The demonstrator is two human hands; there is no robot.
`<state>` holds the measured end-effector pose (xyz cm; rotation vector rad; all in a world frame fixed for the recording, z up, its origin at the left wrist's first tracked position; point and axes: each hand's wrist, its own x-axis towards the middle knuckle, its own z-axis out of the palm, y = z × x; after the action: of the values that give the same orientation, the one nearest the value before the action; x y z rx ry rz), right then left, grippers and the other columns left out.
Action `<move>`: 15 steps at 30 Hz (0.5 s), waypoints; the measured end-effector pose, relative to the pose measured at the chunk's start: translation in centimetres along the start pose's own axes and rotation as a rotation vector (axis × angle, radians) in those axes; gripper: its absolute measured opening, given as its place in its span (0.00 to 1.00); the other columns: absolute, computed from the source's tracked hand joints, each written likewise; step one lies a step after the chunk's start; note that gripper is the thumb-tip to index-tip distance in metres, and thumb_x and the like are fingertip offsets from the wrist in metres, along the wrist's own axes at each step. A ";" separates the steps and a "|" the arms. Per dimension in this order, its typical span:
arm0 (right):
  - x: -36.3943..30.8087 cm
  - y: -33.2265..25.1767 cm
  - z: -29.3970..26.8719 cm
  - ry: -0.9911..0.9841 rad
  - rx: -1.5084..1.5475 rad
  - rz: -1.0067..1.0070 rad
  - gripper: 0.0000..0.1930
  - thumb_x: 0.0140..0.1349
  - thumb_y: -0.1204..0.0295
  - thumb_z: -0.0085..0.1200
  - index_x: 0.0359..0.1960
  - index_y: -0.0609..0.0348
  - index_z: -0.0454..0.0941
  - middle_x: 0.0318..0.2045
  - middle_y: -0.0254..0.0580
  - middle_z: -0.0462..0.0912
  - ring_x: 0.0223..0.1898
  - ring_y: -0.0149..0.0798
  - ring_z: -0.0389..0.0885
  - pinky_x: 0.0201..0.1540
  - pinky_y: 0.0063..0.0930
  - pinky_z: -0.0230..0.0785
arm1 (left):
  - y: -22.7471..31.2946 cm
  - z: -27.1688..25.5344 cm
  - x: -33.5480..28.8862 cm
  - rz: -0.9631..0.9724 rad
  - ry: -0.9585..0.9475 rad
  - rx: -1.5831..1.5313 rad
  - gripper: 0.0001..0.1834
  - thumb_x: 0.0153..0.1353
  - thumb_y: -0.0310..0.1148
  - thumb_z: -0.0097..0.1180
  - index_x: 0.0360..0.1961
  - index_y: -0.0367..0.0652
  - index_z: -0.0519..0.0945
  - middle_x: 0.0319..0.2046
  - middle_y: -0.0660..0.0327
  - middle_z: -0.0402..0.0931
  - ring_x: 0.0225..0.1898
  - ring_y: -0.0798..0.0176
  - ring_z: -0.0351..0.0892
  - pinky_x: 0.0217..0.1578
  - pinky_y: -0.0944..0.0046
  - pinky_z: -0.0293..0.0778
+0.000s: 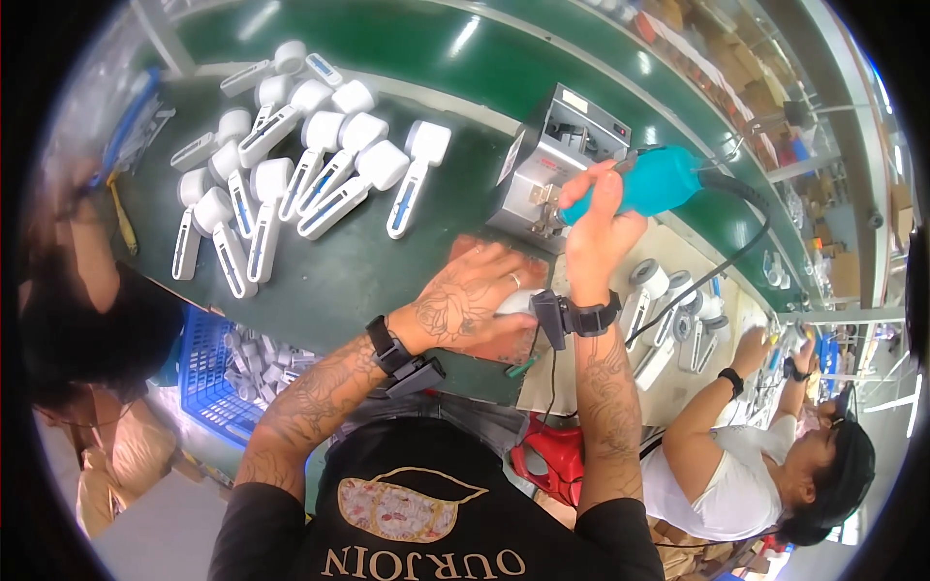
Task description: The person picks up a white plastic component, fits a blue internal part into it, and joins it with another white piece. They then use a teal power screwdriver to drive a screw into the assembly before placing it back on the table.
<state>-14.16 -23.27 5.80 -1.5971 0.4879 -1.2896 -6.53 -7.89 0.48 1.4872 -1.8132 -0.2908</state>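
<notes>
Two bare hands are working over a dark green desk (pixel 339 266). The right grip (pixel 603 218) is clasping a teal power tool (pixel 668 182), whose nose is pointing toward a grey machine (pixel 521 198); a black cord (pixel 728 184) is trailing from its back end. The tool is probably feeling stiff and fairly weighty, with the cord dragging a little, so its barrel is offering the surest hold. The left grip (pixel 473 298) is curling over a white piece (pixel 518 303) on a reddish mat (pixel 499 353), and the hand is hiding much of it. The piece is looking light, rigid and smooth, perhaps slipping or scuffing easily, so its sides are seeming the best place to hold. Many white gadgets (pixel 421 160) are lying left of the machine; others are resting on a pale board (pixel 538 389). A blue basket (pixel 208 387) is standing below, and a co-worker (pixel 731 474) is working at the right.
</notes>
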 end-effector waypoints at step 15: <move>-5.3 -4.2 -3.5 -0.033 0.076 0.153 0.24 0.74 0.53 0.50 0.48 0.68 0.72 0.22 0.40 0.74 0.23 0.35 0.74 0.27 0.29 0.67 | -0.6 0.5 -0.1 -0.022 0.019 -0.011 0.31 0.59 0.46 0.64 0.61 0.43 0.75 0.49 0.54 0.76 0.52 0.49 0.73 0.56 0.53 0.68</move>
<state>-20.31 -18.77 6.55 -1.4859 0.5245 -1.1518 -6.43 -8.15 -0.23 1.4981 -1.7785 -0.2963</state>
